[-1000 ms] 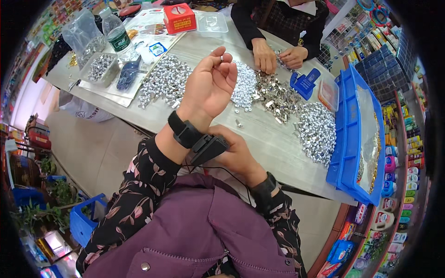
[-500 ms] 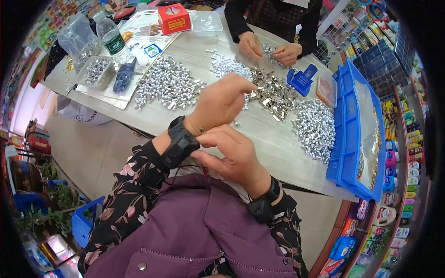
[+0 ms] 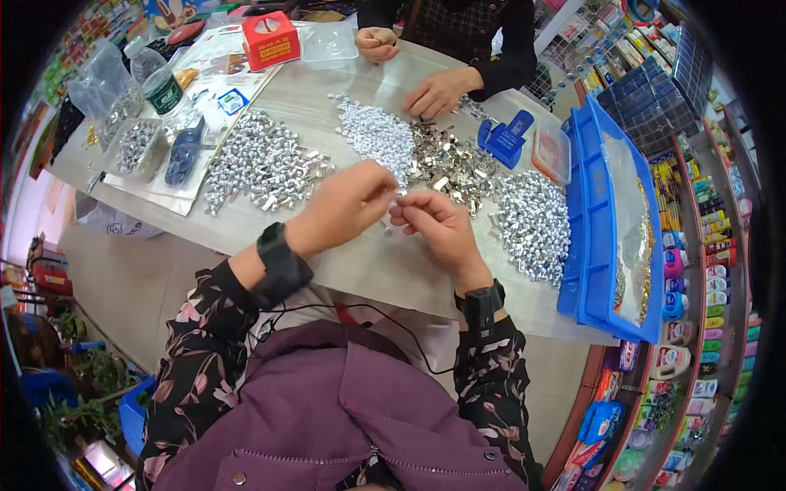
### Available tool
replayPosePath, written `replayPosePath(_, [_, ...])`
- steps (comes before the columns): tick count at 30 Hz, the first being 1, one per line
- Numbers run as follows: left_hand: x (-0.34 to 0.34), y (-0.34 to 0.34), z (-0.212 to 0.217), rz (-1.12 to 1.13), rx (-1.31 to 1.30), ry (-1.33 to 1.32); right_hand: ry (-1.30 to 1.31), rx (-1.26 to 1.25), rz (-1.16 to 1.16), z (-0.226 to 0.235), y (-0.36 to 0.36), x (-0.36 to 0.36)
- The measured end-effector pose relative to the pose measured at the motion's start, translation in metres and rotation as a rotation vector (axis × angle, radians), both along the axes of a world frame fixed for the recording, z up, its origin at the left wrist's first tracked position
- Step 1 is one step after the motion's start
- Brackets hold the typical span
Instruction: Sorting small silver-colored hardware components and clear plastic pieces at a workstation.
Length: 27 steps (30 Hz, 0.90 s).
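Observation:
My left hand [image 3: 348,206] and my right hand [image 3: 444,231] meet fingertip to fingertip above the near side of the table. Thumb and fingers of the right are pinched, and a tiny pale bit shows at their tips, too small to name. The left's fingers are curled together; whatever they hold is hidden. Just beyond lie a heap of small white pieces [image 3: 372,135] and a heap of flat shiny metal pieces [image 3: 446,159]. Silver-white pieces are heaped on the left [image 3: 262,159] and on the right [image 3: 532,221].
Across the table [image 3: 458,282], another person's hand [image 3: 438,92] reaches to the heaps; the other [image 3: 377,43] is curled. A blue crate [image 3: 594,221] edges the right, beside a blue clip-like case [image 3: 505,139]. A bottle [image 3: 155,78], tub [image 3: 135,147] and red box [image 3: 271,41] stand left.
My right hand has left the band at my left wrist and come forward to my left fingertips. The other person's hands have parted, one reaching toward the heaps. The whole view has shifted slightly.

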<state>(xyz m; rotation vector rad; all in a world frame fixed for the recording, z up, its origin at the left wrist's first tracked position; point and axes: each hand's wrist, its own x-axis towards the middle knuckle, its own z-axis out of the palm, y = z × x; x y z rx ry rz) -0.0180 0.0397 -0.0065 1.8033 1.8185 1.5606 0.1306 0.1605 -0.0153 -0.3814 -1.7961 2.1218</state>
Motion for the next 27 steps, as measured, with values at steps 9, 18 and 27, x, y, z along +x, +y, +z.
replayPosePath(9, [-0.006,0.02,-0.005,0.294,0.081,0.522,-0.081,0.394,0.063,0.004,-0.032,-0.003])
replayPosePath(18, [-0.013,0.034,0.0,0.382,0.128,0.441,-0.042,0.494,0.052,0.026,-0.08,-0.015])
replayPosePath(27, [0.0,0.023,0.011,-0.006,-0.001,-0.9,0.091,0.552,0.152,0.03,-0.05,-0.008])
